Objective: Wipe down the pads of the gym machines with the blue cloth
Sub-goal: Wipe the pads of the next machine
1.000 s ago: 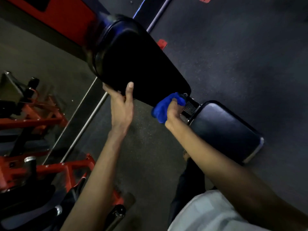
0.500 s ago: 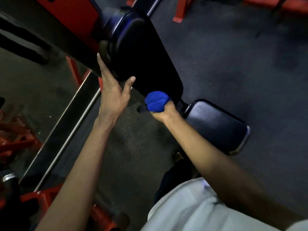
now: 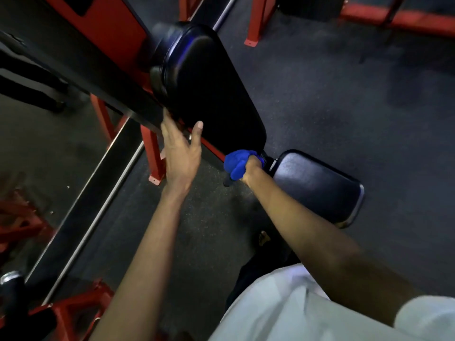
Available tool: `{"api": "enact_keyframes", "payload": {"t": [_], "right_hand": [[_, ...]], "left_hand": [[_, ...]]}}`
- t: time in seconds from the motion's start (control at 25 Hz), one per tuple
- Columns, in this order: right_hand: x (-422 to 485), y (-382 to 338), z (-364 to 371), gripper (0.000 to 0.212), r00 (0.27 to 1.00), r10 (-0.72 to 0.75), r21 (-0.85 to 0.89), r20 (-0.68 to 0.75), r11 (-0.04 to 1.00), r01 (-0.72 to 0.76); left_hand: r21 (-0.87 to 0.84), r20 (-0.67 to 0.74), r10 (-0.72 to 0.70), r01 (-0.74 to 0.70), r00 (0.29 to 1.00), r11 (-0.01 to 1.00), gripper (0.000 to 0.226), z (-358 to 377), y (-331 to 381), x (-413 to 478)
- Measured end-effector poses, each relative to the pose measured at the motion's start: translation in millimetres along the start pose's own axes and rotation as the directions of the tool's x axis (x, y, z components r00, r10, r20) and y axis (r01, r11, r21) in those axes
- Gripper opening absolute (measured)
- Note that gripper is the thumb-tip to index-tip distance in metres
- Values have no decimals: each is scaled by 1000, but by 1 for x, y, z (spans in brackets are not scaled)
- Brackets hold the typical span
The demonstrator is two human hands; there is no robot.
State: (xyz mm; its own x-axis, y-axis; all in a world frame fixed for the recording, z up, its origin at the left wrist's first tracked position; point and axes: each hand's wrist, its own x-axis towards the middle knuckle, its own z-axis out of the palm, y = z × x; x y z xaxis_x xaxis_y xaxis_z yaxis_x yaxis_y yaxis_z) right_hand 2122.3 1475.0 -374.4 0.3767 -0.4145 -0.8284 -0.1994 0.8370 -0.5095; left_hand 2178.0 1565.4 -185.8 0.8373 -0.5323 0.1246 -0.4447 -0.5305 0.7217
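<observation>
A long black back pad [image 3: 209, 94] slants from upper left down to the centre. Below it lies a black seat pad [image 3: 317, 185] at centre right. My right hand [image 3: 251, 166] grips the bunched blue cloth [image 3: 236, 162] at the lower tip of the back pad, beside the hinge between the two pads. My left hand [image 3: 181, 153] is spread open at the left edge of the back pad, its thumb lying against the pad and its fingertips reaching behind the edge.
A red machine frame [image 3: 118, 28] and a dark beam [image 3: 73, 65] run behind the back pad. Red legs [image 3: 154, 156] stand on the dark rubber floor [image 3: 344, 94]. More red equipment [image 3: 22, 225] lies at the left, another red frame [image 3: 394, 16] at top right.
The view has tilted up, so the pads sit lower in frame. My left hand slid down the pad's left edge. My right hand with the cloth stayed at the pad's lower tip.
</observation>
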Motion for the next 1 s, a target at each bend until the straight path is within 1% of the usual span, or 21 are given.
{"api": "enact_keyframes", "payload": {"t": [0.04,0.08,0.12,0.2,0.28,0.32,0.4,0.48,0.52,0.56,0.6,0.68,0.72,0.76,0.84,0.92,0.96,1.0], "right_hand": [[-6,-2,1,35,997,-1,-37,-78,999,-2],[-15,-5,2,44,982,-33,-98,-185,995,15],[-19,-4,1,50,967,-99,-151,-236,986,64],[-35,-4,2,52,948,-248,-250,-200,949,195],[-33,-5,-4,54,930,-341,-315,-139,905,285],[-24,-9,-9,58,916,-372,-355,-150,885,301],[6,-25,-23,67,894,-390,-398,-221,873,282],[36,-45,-38,64,918,-298,-415,-262,894,171],[45,-53,-44,59,934,-257,-430,-248,893,132],[47,-58,-46,54,943,-258,-459,-212,878,137],[44,-61,-45,50,937,-308,-481,-165,854,196],[36,-56,-44,47,895,-443,-468,-54,803,370],[36,-55,-44,47,883,-469,-446,-30,796,408],[45,-53,-46,47,881,-472,-439,-33,798,412],[63,-62,-55,46,922,-381,-450,-69,837,312],[96,-66,-72,45,974,-218,-425,-56,888,175],[113,-61,-79,46,992,-123,-383,-28,918,103],[131,-51,-85,51,999,-38,-303,-10,953,33]], "left_hand": [[-5,-1,-30,30,1000,1000,78,8,-7,-4],[-16,7,-48,48,999,999,74,16,-12,-7],[-33,20,-63,63,998,997,71,24,-16,-9],[-68,28,-80,82,996,994,71,37,-19,-13],[-86,29,-90,92,996,992,74,47,-14,-15],[-77,45,-99,102,994,992,77,51,-13,-17],[-73,73,-133,139,988,988,84,60,-13,-19],[-84,52,-156,160,986,984,88,69,-13,-20],[-85,37,-171,173,985,981,88,74,-14,-21],[-84,18,-183,184,983,979,87,78,-12,-22],[-93,-3,-191,190,982,977,87,82,-13,-22],[-104,-25,-203,199,979,974,87,87,-16,-23],[-101,-44,-212,207,976,973,85,89,-16,-23],[-99,-60,-223,217,973,971,83,93,-14,-22],[-100,-78,-270,261,960,960,80,99,-12,-26],[-92,-125,-327,317,937,944,70,102,-4,-32],[-102,-149,-357,344,922,933,63,102,-4,-34],[-130,-159,-377,359,912,924,56,101,-5,-34]]}}
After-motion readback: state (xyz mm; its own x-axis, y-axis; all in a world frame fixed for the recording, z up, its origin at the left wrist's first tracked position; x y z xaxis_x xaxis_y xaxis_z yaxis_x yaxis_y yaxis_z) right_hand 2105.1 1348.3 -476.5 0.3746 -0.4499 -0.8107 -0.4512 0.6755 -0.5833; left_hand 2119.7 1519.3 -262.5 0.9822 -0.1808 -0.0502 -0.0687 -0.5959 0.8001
